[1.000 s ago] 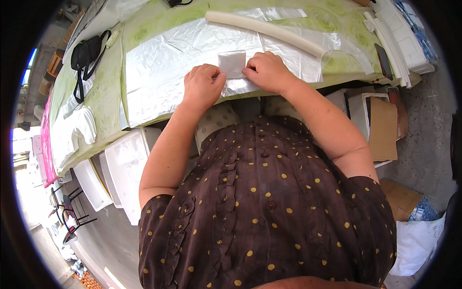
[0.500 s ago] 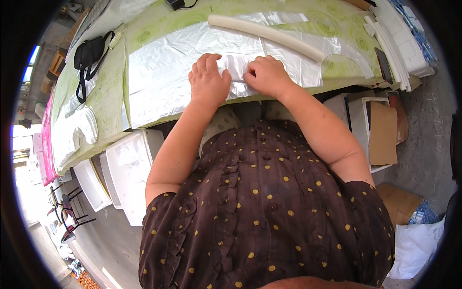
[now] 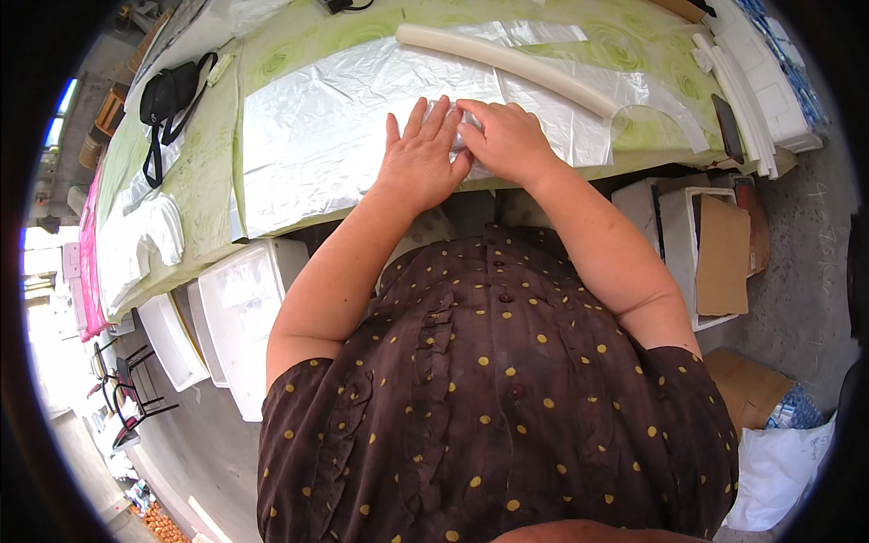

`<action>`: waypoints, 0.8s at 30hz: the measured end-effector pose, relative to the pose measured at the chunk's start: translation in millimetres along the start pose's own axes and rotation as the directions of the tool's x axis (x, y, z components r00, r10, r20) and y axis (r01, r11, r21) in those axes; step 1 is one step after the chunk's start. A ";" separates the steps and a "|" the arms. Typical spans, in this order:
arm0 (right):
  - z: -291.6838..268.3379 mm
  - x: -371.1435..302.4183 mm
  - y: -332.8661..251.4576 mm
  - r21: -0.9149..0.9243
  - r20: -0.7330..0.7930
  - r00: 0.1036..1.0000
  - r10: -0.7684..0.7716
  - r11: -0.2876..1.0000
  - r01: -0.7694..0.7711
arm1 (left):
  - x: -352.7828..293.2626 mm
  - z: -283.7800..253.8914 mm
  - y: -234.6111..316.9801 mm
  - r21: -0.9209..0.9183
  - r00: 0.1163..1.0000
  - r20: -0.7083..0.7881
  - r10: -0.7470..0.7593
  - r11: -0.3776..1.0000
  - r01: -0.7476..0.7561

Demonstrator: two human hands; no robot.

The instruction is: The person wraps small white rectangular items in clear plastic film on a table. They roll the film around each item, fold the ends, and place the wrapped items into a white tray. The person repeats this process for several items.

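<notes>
A thin, shiny clear plastic sheet (image 3: 317, 136) lies spread over the green patterned tablecloth. My left hand (image 3: 422, 156) rests on the sheet near the table's front edge, open, its fingers stretched out. Close beside its fingertips is my right hand (image 3: 507, 140), with fingers bent and thumb and forefinger drawn together. Whatever it may pinch is hidden. Beyond both hands a long cream tube (image 3: 507, 63) lies slantwise on the plastic. At the right, the sheet ends in a curved cut-out edge (image 3: 665, 110).
A black pouch with a strap (image 3: 169, 95) lies on the table's left, white cloth-like pieces (image 3: 145, 240) nearer. At the right are a dark phone-like slab (image 3: 727, 128) and white tubes (image 3: 735, 104). White bins (image 3: 249, 308) and a box with cardboard (image 3: 721, 258) stand below the table.
My left hand has flattened, its fingers straightening and moving right toward the other hand. My right hand has shifted slightly, its forefinger now reaching toward the left fingertips.
</notes>
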State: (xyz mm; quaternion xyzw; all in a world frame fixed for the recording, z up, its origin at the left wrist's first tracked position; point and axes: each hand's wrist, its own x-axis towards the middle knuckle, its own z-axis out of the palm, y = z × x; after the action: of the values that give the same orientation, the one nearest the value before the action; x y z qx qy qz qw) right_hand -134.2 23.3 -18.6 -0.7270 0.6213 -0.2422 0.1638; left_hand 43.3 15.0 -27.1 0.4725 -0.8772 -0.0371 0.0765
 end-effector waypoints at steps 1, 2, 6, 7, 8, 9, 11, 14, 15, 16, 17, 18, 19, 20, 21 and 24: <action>-0.6 1.1 -1.3 -0.006 0.012 1.000 0.013 1.000 -0.013 | 0.0 -0.9 0.4 0.006 1.000 0.004 -0.004 1.000 0.004; -3.3 2.9 -3.4 0.004 0.041 0.999 0.032 0.999 -0.033 | 0.0 -1.1 0.0 0.012 1.000 0.013 -0.003 1.000 0.003; -5.5 7.7 -7.6 -0.052 0.092 0.993 0.077 0.996 -0.072 | 1.1 -5.2 0.2 -0.008 0.999 0.046 -0.009 1.000 0.009; -3.8 7.7 -7.4 -0.090 0.089 0.993 0.079 0.993 -0.071 | 1.2 -6.1 0.8 -0.025 0.998 0.054 -0.012 1.000 0.013; -2.9 8.0 -6.9 -0.109 0.081 0.994 0.072 0.992 -0.063 | 1.6 -5.7 0.8 -0.025 0.999 0.051 -0.012 1.000 0.013; -2.0 8.0 -6.3 -0.128 0.073 0.995 0.064 0.990 -0.054 | 1.8 -4.9 0.6 -0.025 0.999 0.047 -0.012 1.000 0.013; -1.9 8.3 -6.8 -0.151 0.072 0.996 0.056 0.987 -0.045 | 1.7 -3.6 0.0 -0.014 0.999 0.036 -0.008 1.000 0.009; -6.4 9.9 -10.8 -0.162 0.095 0.993 0.069 0.985 -0.053 | 1.8 -0.1 -1.2 0.010 1.000 0.023 -0.003 1.000 0.002; -8.1 10.7 -12.3 -0.164 0.108 0.991 0.081 0.984 -0.062 | 2.5 1.0 -1.5 0.013 1.000 0.025 -0.004 1.000 0.004; -8.5 11.1 -13.0 -0.166 0.121 0.988 0.093 0.983 -0.072 | 2.9 2.0 -1.6 0.016 1.000 0.026 -0.006 1.000 0.006; -8.2 11.7 -13.0 -0.165 0.126 0.987 0.100 0.983 -0.078 | 3.1 1.5 -1.4 0.014 1.000 0.028 -0.010 1.000 0.010; -7.7 12.4 -12.6 -0.165 0.130 0.986 0.106 0.983 -0.084 | 3.1 0.6 -1.0 0.012 0.999 0.030 -0.015 1.000 0.014; -6.8 12.4 -12.2 -0.164 0.135 0.984 0.112 0.982 -0.089 | 2.6 0.7 -0.6 0.009 0.999 0.032 -0.019 1.000 0.019; -6.4 12.9 -12.5 -0.160 0.136 0.984 0.112 0.983 -0.090 | 2.5 0.5 -0.5 0.016 0.999 0.032 -0.025 1.000 0.025; -6.1 13.1 -13.0 -0.155 0.137 0.984 0.112 0.984 -0.091 | 2.1 0.4 -0.4 0.022 0.999 0.031 -0.032 0.999 0.032; -5.3 13.2 -12.0 -0.159 0.126 0.987 0.104 0.984 -0.083 | 2.8 -1.2 -0.3 0.005 0.998 0.048 -0.046 0.999 0.046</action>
State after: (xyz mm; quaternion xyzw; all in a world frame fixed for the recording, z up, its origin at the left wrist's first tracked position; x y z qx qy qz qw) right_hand -125.8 12.8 -5.7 -0.7220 0.6592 -0.1366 0.1600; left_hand 42.2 12.6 -25.7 0.4918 -0.8677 -0.0483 0.0536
